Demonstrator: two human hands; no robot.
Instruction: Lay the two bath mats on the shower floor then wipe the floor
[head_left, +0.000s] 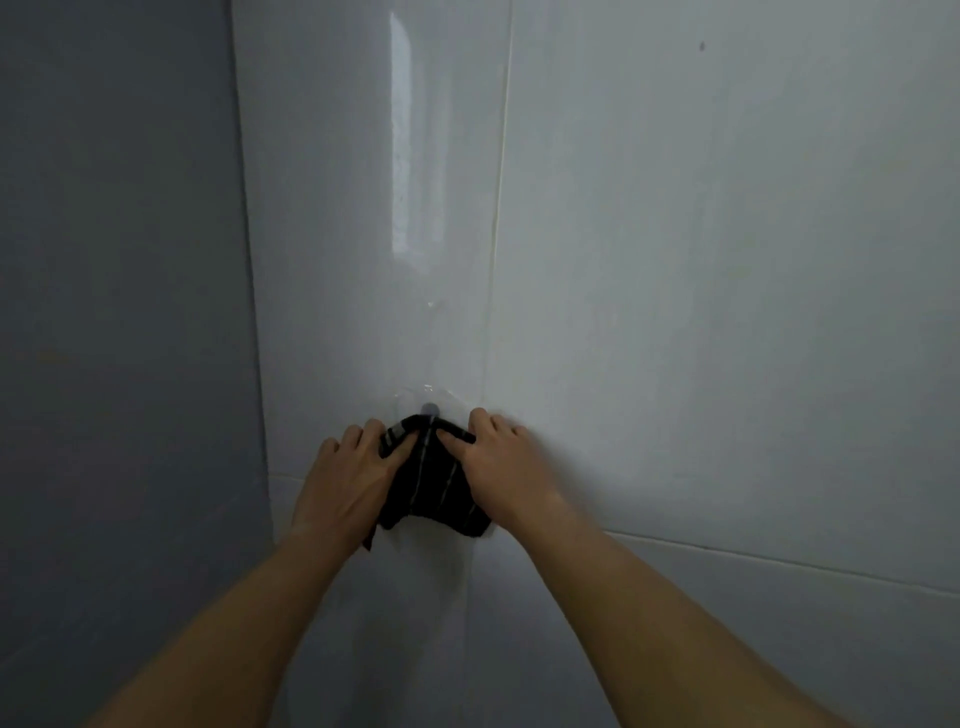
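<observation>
A dull grey wall panel (119, 312) fills the left side, meeting glossy white wall tiles (727, 260) at a vertical edge. The left hand (353, 478) pinches the upper left corner of a small black cloth with thin pale stripes (436, 483), thumb over the fabric. The cloth hangs against the tiles just below a small round grey wall hook (429, 408) on a clear pad. The right hand (498, 462) pinches the cloth's upper right corner, fingers spread on the tile

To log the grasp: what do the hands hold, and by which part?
A dark striped cloth: left hand and right hand pinch its upper corners, below a wall hook.
</observation>
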